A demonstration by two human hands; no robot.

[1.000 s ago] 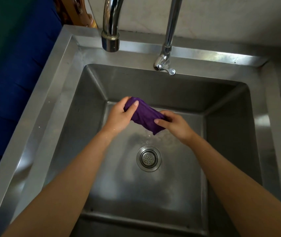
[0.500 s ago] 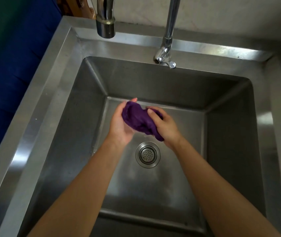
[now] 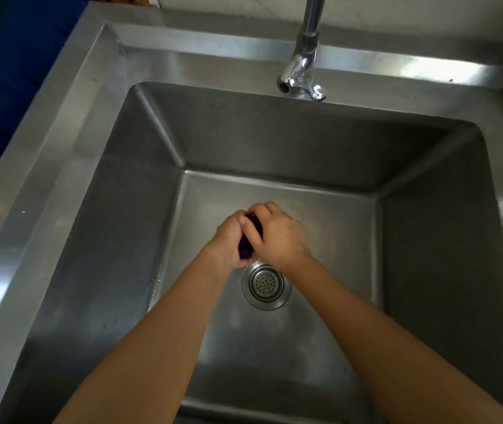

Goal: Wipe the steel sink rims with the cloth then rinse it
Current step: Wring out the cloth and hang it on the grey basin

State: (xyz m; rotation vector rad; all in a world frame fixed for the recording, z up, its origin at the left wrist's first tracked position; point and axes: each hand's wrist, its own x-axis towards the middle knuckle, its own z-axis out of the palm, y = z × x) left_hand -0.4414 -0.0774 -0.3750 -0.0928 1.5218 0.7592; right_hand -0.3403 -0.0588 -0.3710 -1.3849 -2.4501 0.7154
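Head view looks straight down into the steel sink point(image 3: 60, 154), whose rims frame the picture on the left, top and right. Both hands meet at the centre of the frame, just above the drain point(image 3: 267, 284). The left hand point(image 3: 227, 240) and right hand point(image 3: 279, 237) are pressed together, fingers curled tight around the cloth point(image 3: 245, 247). It is balled up between the palms, so only a dark purple strip shows in the gap. The cloth hangs over the basin floor, well below the tap point(image 3: 302, 79) at upper centre, and touches no rim.

No water can be seen running from the tap. The basin floor around the drain has a wet sheen.

Judging from this, the rim wiping looks finished, since the cloth is down in the basin rather than on any edge. The rims show broad, even reflections, though small specks dot the far right corner. The squeeze reads as wringing, which would put the task at or near its rinsing end. Whether the cloth has had a full rinse cannot be told. What is likely left is wringing it out, perhaps one more wetting, and putting it down.
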